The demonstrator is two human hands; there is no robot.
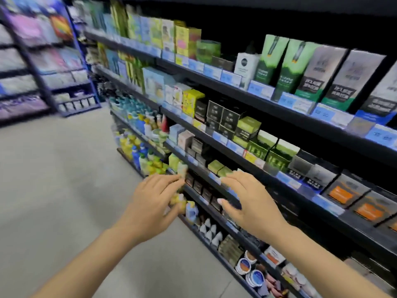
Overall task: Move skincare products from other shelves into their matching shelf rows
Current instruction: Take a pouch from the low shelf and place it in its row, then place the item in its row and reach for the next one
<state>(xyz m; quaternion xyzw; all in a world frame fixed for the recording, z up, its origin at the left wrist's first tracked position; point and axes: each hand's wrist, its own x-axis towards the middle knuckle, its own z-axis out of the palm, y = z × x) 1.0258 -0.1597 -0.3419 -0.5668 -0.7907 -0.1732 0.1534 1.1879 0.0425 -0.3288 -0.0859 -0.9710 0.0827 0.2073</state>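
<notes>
Skincare boxes: both hands reaching at the lower shelves, nothing yet lifted

Skincare boxes fill the dark shelving unit (285, 108) on the person's right, row above row, each row fronted by blue price tags. The left hand (154, 203) is at the shelf edge with fingers bent toward a small pale box (182, 168) and blurred yellow items (179, 200) just below it. Motion blur hides whether the fingers have closed on anything; the state of that grip cannot be told. The right hand (247, 201) hovers with fingers spread and straight, just beside the shelf lip below two olive-green boxes (219, 167); its grip is open and holds nothing.

Assessment: the step in hand appears to be picking out a misplaced product on the lower rows. The pale box stands among dark boxes (197, 186) and may be the stray, though labels are unreadable.

Recommended conduct:
- Confirm the packaging against its neighbours before lifting.
- Pinch the box by its two side faces, clear of adjoining stock.
- Use the open right hand to steady the neighbouring boxes, which stand close and could topple.
- Seat the item behind its matching tag, face forward.
</notes>
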